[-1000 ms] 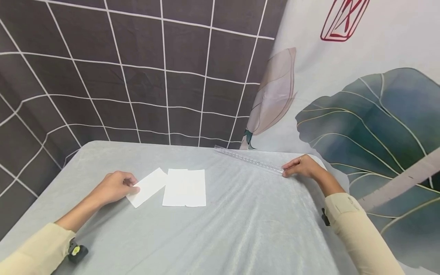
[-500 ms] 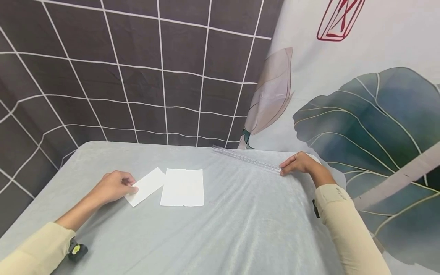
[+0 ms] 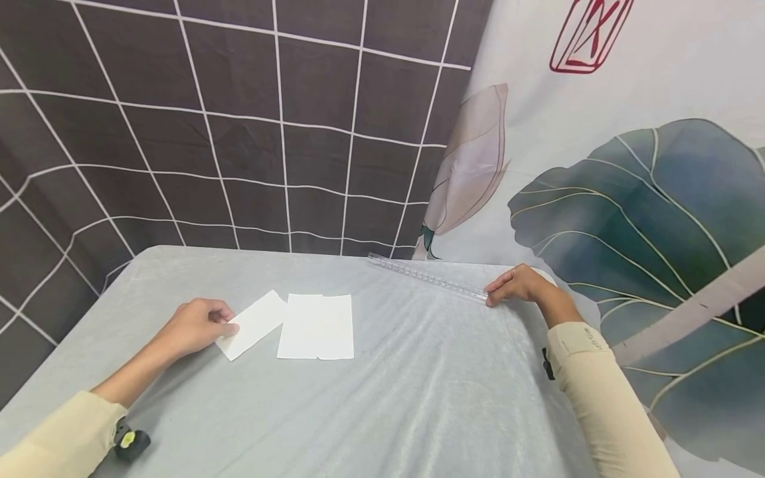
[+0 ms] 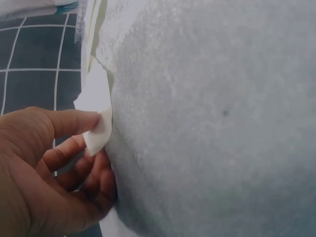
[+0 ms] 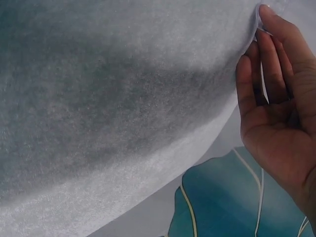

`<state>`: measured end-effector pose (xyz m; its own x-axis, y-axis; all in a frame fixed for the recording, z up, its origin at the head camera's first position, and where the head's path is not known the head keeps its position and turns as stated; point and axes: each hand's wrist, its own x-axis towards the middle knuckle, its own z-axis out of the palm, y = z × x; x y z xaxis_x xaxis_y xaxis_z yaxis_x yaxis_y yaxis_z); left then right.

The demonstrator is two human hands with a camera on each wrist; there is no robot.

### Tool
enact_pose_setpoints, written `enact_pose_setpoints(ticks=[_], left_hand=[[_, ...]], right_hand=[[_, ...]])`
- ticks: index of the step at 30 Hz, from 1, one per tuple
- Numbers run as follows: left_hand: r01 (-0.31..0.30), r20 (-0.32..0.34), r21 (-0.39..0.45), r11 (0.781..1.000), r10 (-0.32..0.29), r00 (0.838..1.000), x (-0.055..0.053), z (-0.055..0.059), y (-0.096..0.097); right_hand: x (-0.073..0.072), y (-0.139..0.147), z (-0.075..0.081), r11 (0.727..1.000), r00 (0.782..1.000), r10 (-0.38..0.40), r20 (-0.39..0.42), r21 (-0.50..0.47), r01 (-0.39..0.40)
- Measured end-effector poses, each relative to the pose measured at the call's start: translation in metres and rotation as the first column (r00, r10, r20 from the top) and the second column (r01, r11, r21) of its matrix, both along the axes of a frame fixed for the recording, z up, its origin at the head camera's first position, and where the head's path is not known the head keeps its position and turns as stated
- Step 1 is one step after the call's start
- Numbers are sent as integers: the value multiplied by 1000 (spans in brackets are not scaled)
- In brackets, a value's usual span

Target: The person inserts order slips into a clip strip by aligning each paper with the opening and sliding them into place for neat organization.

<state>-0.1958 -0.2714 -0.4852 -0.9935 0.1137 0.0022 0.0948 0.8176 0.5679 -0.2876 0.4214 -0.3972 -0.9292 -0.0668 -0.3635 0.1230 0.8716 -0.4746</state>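
Note:
My left hand (image 3: 196, 325) pinches the near left corner of a narrow white strip of paper (image 3: 254, 325) between thumb and fingers. In the left wrist view the thumb lies over the paper (image 4: 97, 94), with the fingers beneath it. The strip's far end meets the left edge of other white paper (image 3: 317, 326), which lies flat and shows small steps along its top and bottom edges. At the right, my right hand (image 3: 518, 287) pinches the near end of a clear ruler (image 3: 427, 275), which slants away toward the table's back edge. Only the ruler's tip shows in the right wrist view.
A pale grey velvety cloth (image 3: 382, 411) covers the table and has soft creases. Behind it hangs a dark curtain (image 3: 239, 159) with a white grid. A white cloth with a leaf print (image 3: 633, 219) hangs along the right.
The head view has shifted slightly, so the whole scene sits a little further left. My right forearm has swung slightly inward. Both hands keep their hold on the paper strip and the ruler.

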Motion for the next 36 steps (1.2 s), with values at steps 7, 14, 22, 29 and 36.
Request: enact_pose_setpoints(ticks=[7, 14, 22, 29, 36], left_hand=[[-42, 65, 70, 997, 37, 997, 25, 49, 26], [-38, 151, 133, 990, 18, 988, 29, 63, 28], [-45, 205, 190, 981, 6, 979, 29, 63, 25], [-29, 221, 255, 967, -29, 975, 28, 62, 22], [-21, 230, 268, 963, -42, 972, 29, 62, 22]], right_hand=[[1, -2, 0, 1000, 1000, 0, -5, -4, 0], [1, -1, -1, 1000, 1000, 8, -9, -13, -8], [0, 0, -1, 1000, 1000, 16, -11, -15, -16], [-3, 3, -4, 1000, 1000, 8, 3, -16, -8], [-3, 4, -5, 1000, 1000, 6, -1, -24, -6]])
